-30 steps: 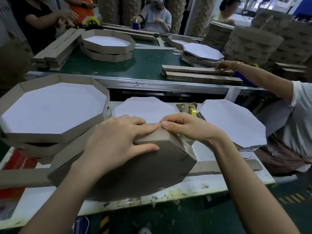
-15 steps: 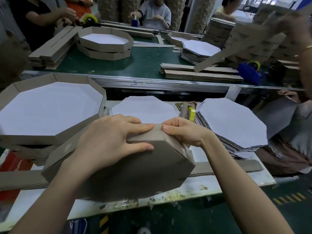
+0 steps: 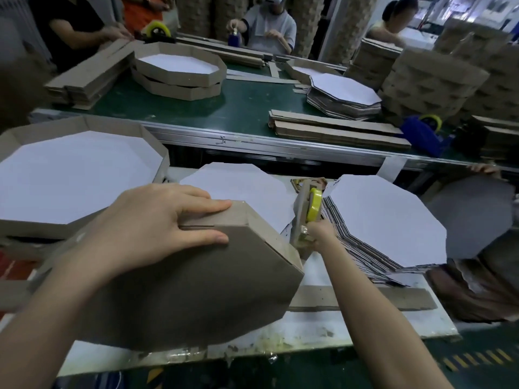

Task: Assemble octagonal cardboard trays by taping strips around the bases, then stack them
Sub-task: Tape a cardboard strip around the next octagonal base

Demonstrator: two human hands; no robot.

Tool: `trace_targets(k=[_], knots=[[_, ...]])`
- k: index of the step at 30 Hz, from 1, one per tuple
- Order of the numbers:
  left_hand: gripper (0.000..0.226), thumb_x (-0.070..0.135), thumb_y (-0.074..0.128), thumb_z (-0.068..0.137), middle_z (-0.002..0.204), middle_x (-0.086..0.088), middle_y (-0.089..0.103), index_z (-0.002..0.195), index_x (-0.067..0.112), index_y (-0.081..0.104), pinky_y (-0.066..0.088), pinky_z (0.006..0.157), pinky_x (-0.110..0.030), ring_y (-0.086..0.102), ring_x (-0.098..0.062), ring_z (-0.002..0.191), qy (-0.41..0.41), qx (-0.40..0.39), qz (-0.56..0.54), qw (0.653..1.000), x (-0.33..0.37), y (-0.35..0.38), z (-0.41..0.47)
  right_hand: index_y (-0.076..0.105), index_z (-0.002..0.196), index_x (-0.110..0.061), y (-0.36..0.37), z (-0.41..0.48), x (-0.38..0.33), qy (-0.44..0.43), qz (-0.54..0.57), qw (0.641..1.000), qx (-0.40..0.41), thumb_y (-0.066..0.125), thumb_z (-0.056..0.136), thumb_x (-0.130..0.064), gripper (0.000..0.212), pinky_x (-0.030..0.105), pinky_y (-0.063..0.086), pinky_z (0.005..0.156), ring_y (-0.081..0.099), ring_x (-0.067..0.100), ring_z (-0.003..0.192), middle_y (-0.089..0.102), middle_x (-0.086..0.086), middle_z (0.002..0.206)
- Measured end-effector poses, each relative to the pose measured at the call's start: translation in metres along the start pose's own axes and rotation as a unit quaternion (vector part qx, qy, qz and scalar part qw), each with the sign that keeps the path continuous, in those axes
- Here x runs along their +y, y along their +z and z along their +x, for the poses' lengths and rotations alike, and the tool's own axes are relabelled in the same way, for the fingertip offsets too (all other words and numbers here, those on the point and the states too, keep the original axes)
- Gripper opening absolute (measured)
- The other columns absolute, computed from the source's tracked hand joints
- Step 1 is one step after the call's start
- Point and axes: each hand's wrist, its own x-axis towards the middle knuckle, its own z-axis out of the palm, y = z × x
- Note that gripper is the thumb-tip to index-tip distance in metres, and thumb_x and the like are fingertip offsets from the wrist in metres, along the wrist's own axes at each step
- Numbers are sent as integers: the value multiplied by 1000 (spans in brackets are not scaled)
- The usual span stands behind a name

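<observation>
A brown octagonal cardboard tray [image 3: 191, 287] stands tilted on the white table, its underside toward me. My left hand [image 3: 146, 228] presses on its top edge, fingers straight along the strip's seam, thumb on the base. To the right of the tray, my right hand [image 3: 320, 234] grips the handle of a tape dispenser [image 3: 307, 211] with a yellow roll. Finished trays [image 3: 84, 175] are stacked at the left. A pile of white octagonal bases [image 3: 384, 220] lies at the right, and another white base [image 3: 241, 183] sits behind the tray.
A loose cardboard strip [image 3: 365, 299] lies on the white table near the front edge. Beyond is a green conveyor [image 3: 241, 108] with trays, strip bundles [image 3: 337, 130], bases and a blue tape dispenser [image 3: 421, 133]. Other people work across it and at my right.
My right hand left the tray's top edge, moved right and took hold of the tape dispenser. My left hand stays pressed on the seam. The neighbour's arm withdrew from over the conveyor.
</observation>
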Motion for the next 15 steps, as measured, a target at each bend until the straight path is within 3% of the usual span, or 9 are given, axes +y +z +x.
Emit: trace_targets(k=[2,4,7,10,12,15], knots=[[48,96,30,64,97,62,37,110,82,36,42,70,-18,50,8,101,-2,-5,-1,1000,0,1,2,51,124,-4,3,9,0,28,-30,999,8,61,88,-3,37,49,51,96,46,39,122,28,22,139],[47,96,30,64,99,66,32,108,84,34,40,71,-15,45,11,103,-2,-7,1,1000,-2,2,4,50,126,-7,6,14,-1,46,-67,997,14,66,87,-8,42,48,50,98,43,38,124,24,20,141],[45,97,29,64,96,66,30,107,85,32,35,71,-11,40,15,101,-11,-11,11,1000,-4,3,5,52,122,0,6,20,1,56,-83,995,-21,66,89,-12,38,48,51,97,52,35,119,46,22,134],[48,96,29,64,103,62,36,110,84,30,37,71,-12,42,13,103,-17,-7,6,1000,-4,3,6,55,108,6,4,25,0,56,17,998,-20,58,93,-2,18,39,57,83,65,27,87,64,16,99],[50,95,29,64,117,54,38,112,82,28,43,72,-18,45,9,104,-19,-2,3,1000,-3,5,7,57,102,3,4,25,-1,65,138,988,-14,53,94,-1,10,33,54,74,62,25,80,62,16,93],[52,94,28,63,119,42,51,112,78,35,48,75,-27,50,6,103,-31,5,14,999,-3,8,10,56,87,-3,4,19,2,81,299,950,30,59,89,-9,7,26,53,56,59,21,69,61,11,83]])
